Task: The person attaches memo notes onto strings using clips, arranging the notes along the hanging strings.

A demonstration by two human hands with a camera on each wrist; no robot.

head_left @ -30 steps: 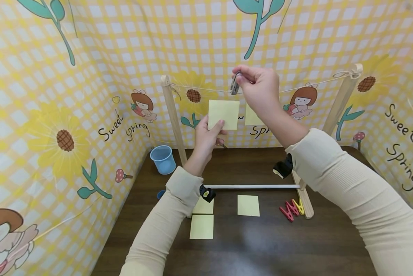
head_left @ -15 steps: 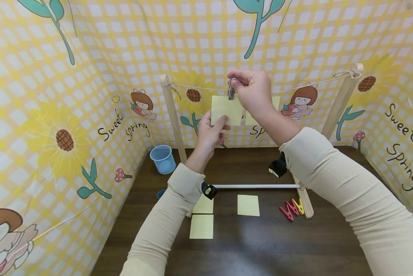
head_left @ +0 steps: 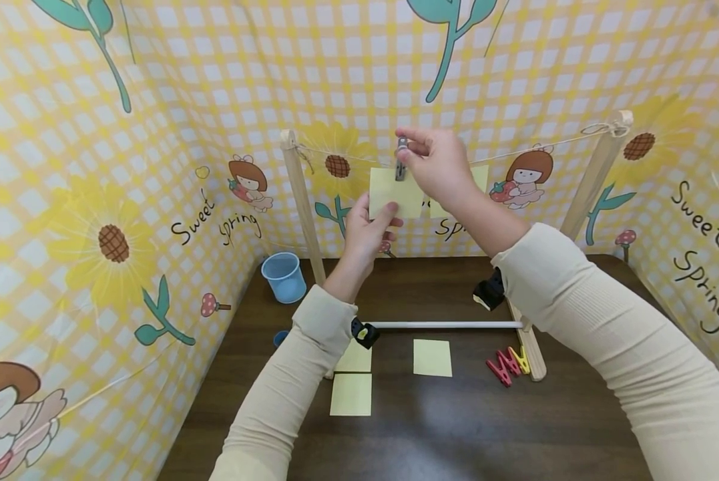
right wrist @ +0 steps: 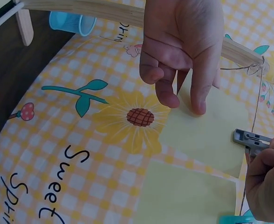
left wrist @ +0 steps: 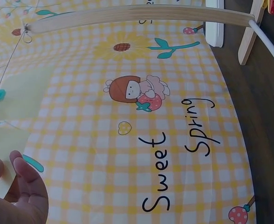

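Below the left end of the thin beige string [right wrist: 257,98] a light blue plastic bucket [head_left: 284,278] stands on the dark wooden tabletop [head_left: 431,434]; under its right end lie two red plastic clips [head_left: 503,367] and a yellow plastic clip [head_left: 522,361]. A second pale yellow paper square [head_left: 478,182] hangs from it, partly covered by the right hand [head_left: 446,167]. Just below the string, the left hand [head_left: 368,227] pinches a pale yellow square paper note [head_left: 389,187] between thumb and fingers; the right hand, thumb and fingers closed, pinches a grey clothespin [head_left: 401,167] over the note's top edge. Whether it bites is unclear. Black lettering on the yellow-checked backdrop [head_left: 347,60], below the string's level, reads "Sweet Spring".
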